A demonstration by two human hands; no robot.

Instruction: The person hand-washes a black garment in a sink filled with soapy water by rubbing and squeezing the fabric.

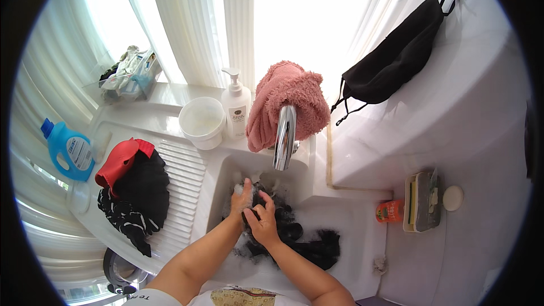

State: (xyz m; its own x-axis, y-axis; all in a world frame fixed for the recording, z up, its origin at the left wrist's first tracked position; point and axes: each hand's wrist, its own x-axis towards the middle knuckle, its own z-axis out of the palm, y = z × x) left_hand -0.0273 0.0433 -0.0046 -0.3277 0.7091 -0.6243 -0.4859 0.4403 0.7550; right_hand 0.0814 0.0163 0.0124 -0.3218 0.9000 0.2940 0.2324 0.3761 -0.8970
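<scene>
Wet black cloth (320, 249) with white suds lies in the white sink (362, 232), trailing from beneath my hands toward the right. My left hand (241, 199) has foam on it and closes on a bunched part of the cloth; some of its fingers are hidden. Close against it, my right hand (263, 222) grips the same bunch with bent fingers, a bit of black showing between the two hands. Above them is the chrome faucet (285, 136), with a fluffy pink towel (272, 99) draped over its back.
On the ribbed washboard (180, 181) at left lie black clothing (144, 184) and a red piece (122, 161). A blue detergent bottle (71, 150), white tub (202, 122) and pump bottle (236, 105) stand around the sink. A black mask (396, 51) hangs at right, above a sponge holder (422, 201).
</scene>
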